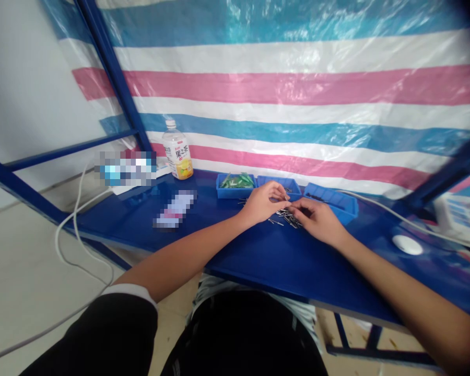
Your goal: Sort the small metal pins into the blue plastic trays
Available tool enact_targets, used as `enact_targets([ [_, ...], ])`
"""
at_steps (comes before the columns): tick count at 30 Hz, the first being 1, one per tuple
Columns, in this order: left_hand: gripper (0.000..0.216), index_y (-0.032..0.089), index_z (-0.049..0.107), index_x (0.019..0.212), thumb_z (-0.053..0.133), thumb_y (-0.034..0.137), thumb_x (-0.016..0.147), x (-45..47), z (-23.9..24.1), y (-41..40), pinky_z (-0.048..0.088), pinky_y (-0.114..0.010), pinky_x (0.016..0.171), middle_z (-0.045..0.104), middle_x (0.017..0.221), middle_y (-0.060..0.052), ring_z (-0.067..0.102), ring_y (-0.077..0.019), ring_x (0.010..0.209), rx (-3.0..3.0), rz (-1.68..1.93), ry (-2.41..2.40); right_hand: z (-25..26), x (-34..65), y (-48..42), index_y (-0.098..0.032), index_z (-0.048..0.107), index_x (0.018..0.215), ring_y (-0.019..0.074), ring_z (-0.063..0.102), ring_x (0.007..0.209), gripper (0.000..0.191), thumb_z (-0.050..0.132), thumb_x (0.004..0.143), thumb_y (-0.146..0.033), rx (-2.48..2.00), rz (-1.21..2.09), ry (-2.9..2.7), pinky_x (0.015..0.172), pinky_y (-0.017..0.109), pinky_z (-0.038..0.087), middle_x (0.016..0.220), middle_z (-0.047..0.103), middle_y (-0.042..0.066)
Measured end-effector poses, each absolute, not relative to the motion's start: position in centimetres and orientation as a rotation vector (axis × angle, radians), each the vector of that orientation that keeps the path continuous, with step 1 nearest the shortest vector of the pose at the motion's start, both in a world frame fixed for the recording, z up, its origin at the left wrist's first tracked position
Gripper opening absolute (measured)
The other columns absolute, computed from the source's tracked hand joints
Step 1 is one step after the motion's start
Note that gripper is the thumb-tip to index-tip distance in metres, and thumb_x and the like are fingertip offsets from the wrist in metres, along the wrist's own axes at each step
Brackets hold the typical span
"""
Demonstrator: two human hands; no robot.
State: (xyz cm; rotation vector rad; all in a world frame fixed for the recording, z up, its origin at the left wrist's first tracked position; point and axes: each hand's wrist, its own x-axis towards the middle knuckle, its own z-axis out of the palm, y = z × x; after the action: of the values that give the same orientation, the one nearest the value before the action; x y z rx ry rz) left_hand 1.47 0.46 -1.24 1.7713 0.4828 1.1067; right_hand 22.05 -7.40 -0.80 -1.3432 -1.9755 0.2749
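My left hand [263,201] and my right hand [316,217] meet over a loose pile of thin metal pins [292,220] on the blue table [258,250]. Fingers on both hands are pinched together at nearly the same spot. Whatever sits between the fingertips is too small to make out. Behind the hands stand a blue bin [235,194] with green pieces in it, a second blue bin [296,196] partly covered by my left hand, and a third blue bin [342,209] with dark thin pieces.
A drink bottle [178,152] stands at the back left, near a blurred-out phone-like object [175,210]. A round white object [407,245] lies to the right. White cables [76,209] hang at the left; another crosses the right side. A striped sheet [282,89] closes off the back.
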Motion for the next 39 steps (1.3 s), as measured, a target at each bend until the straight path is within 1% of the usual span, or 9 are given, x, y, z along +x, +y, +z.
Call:
enact_targets([
  [3,0.038,0.017,0.062,0.116,0.085,0.022,0.087,1.5,-1.2,0.5,0.061,-0.034,0.084,0.076,0.111,-0.011,0.074,-0.0183,0.093,1.755,1.141,0.552,-0.8,22.0,-7.1,-0.023,0.075,0.101,0.0231,0.068,0.079,0.035,0.059,0.103,-0.054,-1.35,0.354,-1.843,0.072,0.037,0.053,0.093,0.077,0.006],
  [7,0.028,0.018,0.059,0.123,0.071,0.026,0.099,1.4,-1.1,0.8,0.061,-0.029,0.07,0.075,0.112,-0.012,0.075,-0.0196,0.093,1.681,1.164,0.621,-0.6,22.2,-6.4,-0.022,0.074,0.103,0.0211,0.066,0.074,0.042,0.061,0.1,-0.062,-1.344,0.476,-1.667,0.067,0.034,0.053,0.085,0.074,0.005],
  [10,0.022,0.019,0.058,0.124,0.063,0.022,0.103,1.3,-1.1,1.0,0.059,-0.026,0.065,0.075,0.112,-0.011,0.076,-0.0182,0.089,1.627,1.16,0.653,-0.4,22.5,-6.0,-0.022,0.073,0.091,0.0182,0.058,0.055,0.048,0.063,0.096,-0.069,-1.441,0.527,-1.553,0.051,0.031,0.044,0.067,0.069,0.003],
  [13,0.019,0.018,0.058,0.123,0.059,0.02,0.105,1.2,-1.1,1.2,0.057,-0.025,0.064,0.076,0.111,-0.011,0.075,-0.0164,0.086,1.617,1.162,0.671,-0.1,23.0,-6.0,-0.022,0.069,0.077,0.0165,0.052,0.046,0.052,0.062,0.096,-0.07,-1.551,0.473,-1.544,0.045,0.031,0.038,0.055,0.063,0.001],
  [17,0.018,0.018,0.058,0.124,0.058,0.021,0.106,1.2,-1.2,1.3,0.056,-0.025,0.064,0.076,0.111,-0.011,0.074,-0.0163,0.086,1.625,1.163,0.672,0.2,23.5,-6.5,-0.023,0.073,0.082,0.0182,0.06,0.051,0.044,0.06,0.101,-0.06,-1.575,0.242,-1.666,0.054,0.033,0.044,0.064,0.071,0.002],
  [21,0.019,0.018,0.059,0.125,0.056,0.021,0.106,1.2,-1.2,1.3,0.056,-0.025,0.065,0.076,0.11,-0.011,0.074,-0.0164,0.086,1.633,1.174,0.674,0.0,23.1,-6.9,-0.025,0.078,0.102,0.0239,0.073,0.078,0.024,0.064,0.101,-0.045,-1.389,0.088,-1.962,0.072,0.037,0.054,0.095,0.081,0.005],
  [25,0.02,0.018,0.059,0.125,0.057,0.022,0.105,1.2,-1.1,1.2,0.055,-0.025,0.065,0.076,0.108,-0.01,0.074,-0.0166,0.086,1.64,1.194,0.659,-0.2,21.6,-7.3,-0.027,0.078,0.11,0.0292,0.073,0.098,0.021,0.071,0.1,-0.043,-1.125,0.071,-2.265,0.093,0.047,0.056,0.106,0.08,0.008],
  [33,0.02,0.019,0.06,0.124,0.058,0.022,0.105,1.2,-0.8,0.8,0.058,-0.029,0.075,0.077,0.108,-0.009,0.075,-0.016,0.085,1.649,1.169,0.693,-0.6,20.1,-8.1,-0.024,0.074,0.109,0.029,0.068,0.101,0.016,0.062,0.1,-0.018,-1.072,0.044,-2.397,0.087,0.045,0.058,0.101,0.078,0.008],
  [39,0.016,0.017,0.065,0.118,0.06,0.022,0.103,1.2,-1.1,0.9,0.06,-0.031,0.083,0.077,0.101,-0.008,0.074,-0.0163,0.087,1.692,1.197,0.632,-0.9,20.4,-7.6,-0.025,0.069,0.099,0.0254,0.069,0.087,0.01,0.066,0.091,-0.019,-1.25,0.073,-2.123,0.08,0.04,0.056,0.095,0.075,0.006],
])
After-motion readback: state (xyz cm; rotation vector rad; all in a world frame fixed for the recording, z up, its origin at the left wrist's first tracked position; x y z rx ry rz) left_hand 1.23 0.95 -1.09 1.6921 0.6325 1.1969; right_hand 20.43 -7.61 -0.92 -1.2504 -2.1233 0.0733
